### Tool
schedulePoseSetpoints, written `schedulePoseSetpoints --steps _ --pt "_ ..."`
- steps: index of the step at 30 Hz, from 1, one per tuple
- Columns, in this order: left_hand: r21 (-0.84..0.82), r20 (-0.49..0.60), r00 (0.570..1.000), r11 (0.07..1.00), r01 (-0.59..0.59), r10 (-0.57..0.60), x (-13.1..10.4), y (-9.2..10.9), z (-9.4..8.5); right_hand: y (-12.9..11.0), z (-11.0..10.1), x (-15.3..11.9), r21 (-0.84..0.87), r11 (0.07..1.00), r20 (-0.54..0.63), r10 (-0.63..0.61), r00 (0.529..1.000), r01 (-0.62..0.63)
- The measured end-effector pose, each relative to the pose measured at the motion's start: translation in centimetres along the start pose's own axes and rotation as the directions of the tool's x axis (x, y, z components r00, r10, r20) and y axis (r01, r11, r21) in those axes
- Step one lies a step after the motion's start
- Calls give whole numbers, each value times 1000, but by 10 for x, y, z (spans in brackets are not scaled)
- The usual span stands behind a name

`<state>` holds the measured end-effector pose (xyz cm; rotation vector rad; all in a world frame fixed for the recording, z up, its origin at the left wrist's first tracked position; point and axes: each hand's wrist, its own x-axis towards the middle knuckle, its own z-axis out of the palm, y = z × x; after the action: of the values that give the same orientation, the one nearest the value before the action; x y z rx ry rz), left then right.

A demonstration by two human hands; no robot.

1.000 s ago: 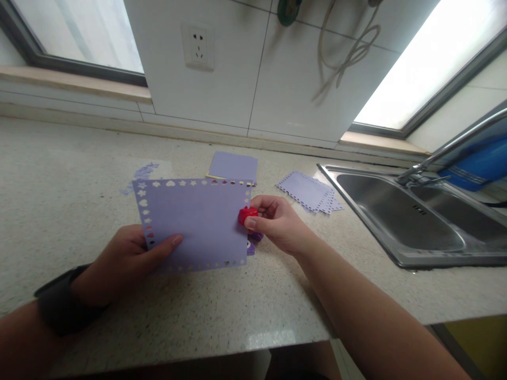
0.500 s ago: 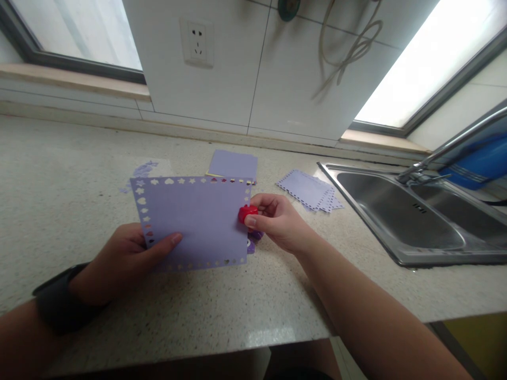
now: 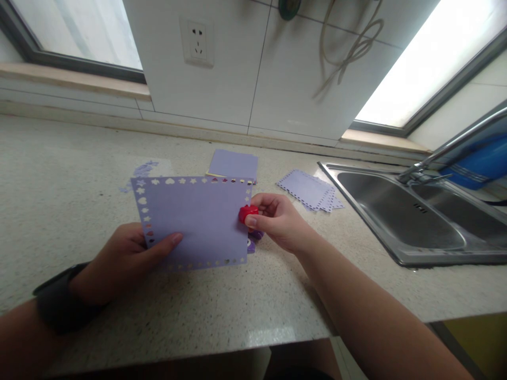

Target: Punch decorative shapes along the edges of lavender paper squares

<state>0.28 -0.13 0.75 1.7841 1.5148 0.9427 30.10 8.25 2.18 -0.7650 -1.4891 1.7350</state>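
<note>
A purple sheet of paper (image 3: 198, 219) is held up over the counter, with small shaped holes along its top, left and bottom edges and on the upper part of its right edge. My left hand (image 3: 137, 253) grips its lower left side, thumb on the front. At the right edge my right hand (image 3: 277, 219) pinches a red punch (image 3: 248, 214), which overlaps the paper's edge. Just below, a purple object (image 3: 253, 241) with a white spot is partly hidden behind the sheet and my fingers.
Small purple paper scraps (image 3: 146, 169) lie at the back left. Behind the held sheet is a stack of plain purple sheets (image 3: 233, 163). Several hole-edged sheets (image 3: 307, 188) are fanned out beside the steel sink (image 3: 396, 211). The counter's front edge runs below my hands.
</note>
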Motion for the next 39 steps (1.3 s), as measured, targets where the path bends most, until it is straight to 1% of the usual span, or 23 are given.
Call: schedulePoseSetpoints --steps 3,8,13,16,21,28,36,39 --pt "-11 -13 1000 1000 14 -15 0 -1 1 1 -1 0 13 1000 8 -10 1000 10" --pt "-53 17 1000 998 14 -14 1 1 1 0 -1 0 5 1000 -1 0 1000 0" --pt "-33 1 1000 999 0 0 1 0 0 1 -1 0 9 1000 3 -5 1000 5" --pt "-19 9 1000 1000 -2 2 1 1 0 1 -1 1 15 1000 5 -7 1000 7" --pt "-37 18 1000 999 17 -16 1 4 0 0 1 0 6 1000 -13 7 1000 -7" --pt "-43 10 1000 999 3 -3 2 3 0 0 0 1 1 1000 -4 6 1000 -6" --pt "-100 19 1000 995 25 -23 1 13 0 0 -1 0 13 1000 6 -5 1000 5" --pt "-80 35 999 997 1 2 1 16 0 0 0 0 5 1000 -1 1 1000 -1"
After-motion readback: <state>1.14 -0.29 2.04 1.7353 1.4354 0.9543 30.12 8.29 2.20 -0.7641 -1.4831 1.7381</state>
